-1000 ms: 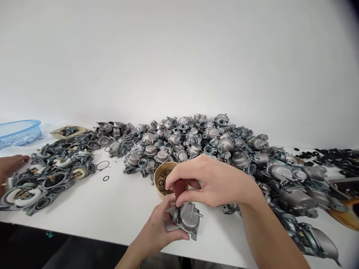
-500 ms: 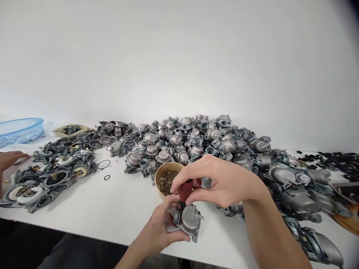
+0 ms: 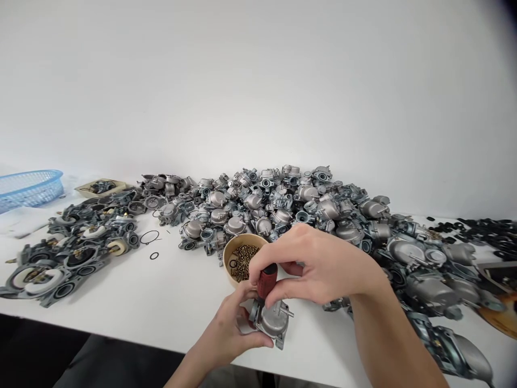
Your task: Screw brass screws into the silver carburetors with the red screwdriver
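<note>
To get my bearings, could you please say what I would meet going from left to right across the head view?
Blue basket, beige tray, small black ring, bowl of brass-coloured screws, scattered black pieces.

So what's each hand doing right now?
Left hand: closed around a grey metal part, holding it by the side.
Right hand: closed, fingers pinching a screwdriver's red handle.

A plain, pale grey-white wall (image 3: 250,81) rises behind a long white table (image 3: 133,302) under soft, even light.
</note>
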`<state>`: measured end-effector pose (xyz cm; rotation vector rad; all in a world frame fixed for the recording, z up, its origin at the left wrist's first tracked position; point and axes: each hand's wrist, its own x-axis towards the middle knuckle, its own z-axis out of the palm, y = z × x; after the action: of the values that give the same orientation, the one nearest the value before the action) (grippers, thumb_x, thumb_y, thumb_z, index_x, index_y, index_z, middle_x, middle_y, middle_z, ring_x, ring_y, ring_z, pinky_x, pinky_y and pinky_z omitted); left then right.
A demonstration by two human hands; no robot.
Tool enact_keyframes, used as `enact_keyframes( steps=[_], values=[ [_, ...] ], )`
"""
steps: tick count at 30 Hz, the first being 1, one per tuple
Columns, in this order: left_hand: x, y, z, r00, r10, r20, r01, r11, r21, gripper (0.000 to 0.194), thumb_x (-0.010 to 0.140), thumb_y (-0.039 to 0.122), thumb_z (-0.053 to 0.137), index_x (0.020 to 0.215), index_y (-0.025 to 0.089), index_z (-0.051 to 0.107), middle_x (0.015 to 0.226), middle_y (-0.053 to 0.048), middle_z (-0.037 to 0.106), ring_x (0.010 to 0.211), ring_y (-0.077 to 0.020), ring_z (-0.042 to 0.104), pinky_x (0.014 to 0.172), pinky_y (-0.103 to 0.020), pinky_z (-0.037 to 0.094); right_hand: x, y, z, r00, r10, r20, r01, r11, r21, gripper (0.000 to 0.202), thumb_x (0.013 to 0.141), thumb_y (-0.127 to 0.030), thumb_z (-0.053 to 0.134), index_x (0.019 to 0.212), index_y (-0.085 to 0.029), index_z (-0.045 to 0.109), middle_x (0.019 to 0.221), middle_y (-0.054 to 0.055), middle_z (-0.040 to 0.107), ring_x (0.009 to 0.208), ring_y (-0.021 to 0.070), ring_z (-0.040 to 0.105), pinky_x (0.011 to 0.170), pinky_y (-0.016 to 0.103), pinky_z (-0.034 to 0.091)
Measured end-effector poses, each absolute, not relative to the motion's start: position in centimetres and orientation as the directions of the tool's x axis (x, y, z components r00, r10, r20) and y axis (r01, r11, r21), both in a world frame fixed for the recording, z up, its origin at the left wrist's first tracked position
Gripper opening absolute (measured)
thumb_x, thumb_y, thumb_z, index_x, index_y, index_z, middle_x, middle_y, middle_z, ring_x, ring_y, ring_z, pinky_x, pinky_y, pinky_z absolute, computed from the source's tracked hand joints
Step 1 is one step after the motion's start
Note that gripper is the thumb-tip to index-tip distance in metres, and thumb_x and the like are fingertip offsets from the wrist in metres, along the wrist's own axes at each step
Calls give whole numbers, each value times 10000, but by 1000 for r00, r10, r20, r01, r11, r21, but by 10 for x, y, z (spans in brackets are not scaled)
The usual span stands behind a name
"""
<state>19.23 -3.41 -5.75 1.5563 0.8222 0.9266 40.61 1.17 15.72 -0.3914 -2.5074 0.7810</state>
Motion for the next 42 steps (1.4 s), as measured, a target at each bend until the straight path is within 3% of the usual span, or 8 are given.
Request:
enact_keyframes(
  steps=[4, 9, 14, 19, 26, 30, 37, 42],
  values=[
    [191, -35, -61, 434, 894, 113, 74, -161, 984, 812, 757, 545, 1025, 1440, 274, 680, 1353, -105, 745, 1224, -372, 696, 914, -400, 645, 405, 12, 157, -838, 407, 364, 146, 810, -568, 102, 982, -212, 800, 1070, -193, 752, 827, -39, 782, 513, 56, 411, 532, 196, 375],
    [188, -35, -68, 443, 892, 89, 106, -151, 983, 860, 768, 491, 1029, 1502, 293, 626, 1489, -129, 679, 1341, -409, 644, 990, -442, 623, 408, 18, 156, -830, 465, 309, 194, 759, -621, 185, 970, -226, 829, 1141, -202, 765, 851, -19, 816, 576, 83, 566, 578, 202, 456],
    [186, -36, -72, 436, 898, 67, 147, -145, 978, 850, 764, 478, 1029, 1495, 316, 627, 1501, -130, 686, 1389, -415, 623, 1043, -463, 595, 420, 18, 161, -785, 442, 434, 148, 814, -562, 173, 964, -244, 855, 1116, -211, 780, 885, -8, 842, 634, 95, 680, 611, 213, 525],
    [187, -35, -67, 439, 896, 62, 140, -136, 981, 887, 722, 459, 1050, 1490, 322, 628, 1523, -142, 682, 1362, -411, 646, 1033, -457, 597, 436, 16, 171, -614, 548, 568, 264, 821, -507, 183, 933, -306, 890, 1075, -241, 794, 931, 19, 852, 759, 167, 782, 686, 285, 623],
    [187, -34, -58, 472, 880, 56, 155, -145, 977, 864, 717, 394, 1052, 1465, 344, 622, 1380, -100, 742, 1267, -370, 684, 1002, -415, 562, 437, 29, 170, -449, 683, 576, 562, 717, -412, 99, 950, -294, 831, 1009, -254, 762, 917, 26, 829, 749, 186, 765, 619, 300, 586],
    [186, -34, -61, 483, 875, 41, 159, -134, 978, 862, 730, 441, 1038, 1470, 341, 607, 1393, -107, 722, 1269, -371, 663, 997, -417, 537, 435, 37, 166, -471, 693, 545, 592, 707, -388, 109, 950, -311, 822, 1018, -248, 764, 935, 18, 830, 754, 175, 758, 626, 284, 572],
    [183, -36, -58, 523, 845, 107, 107, -189, 976, 618, 963, 511, 817, 1500, 318, 577, 1394, -116, 715, 1270, -340, 655, 994, -385, 522, 438, 42, 162, -482, 713, 510, 612, 690, -386, 144, 943, -332, 838, 1036, -248, 768, 946, 17, 832, 759, 168, 745, 636, 287, 544],
    [179, -36, -57, 546, 833, 88, 122, -183, 976, 594, 1030, 542, 732, 1550, 337, 532, 1472, -120, 672, 1346, -357, 609, 1045, -404, 508, 437, 43, 161, -490, 709, 507, 600, 696, -395, 139, 942, -319, 841, 1033, -249, 763, 940, 2, 829, 752, 150, 739, 625, 271, 526]
  ],
)
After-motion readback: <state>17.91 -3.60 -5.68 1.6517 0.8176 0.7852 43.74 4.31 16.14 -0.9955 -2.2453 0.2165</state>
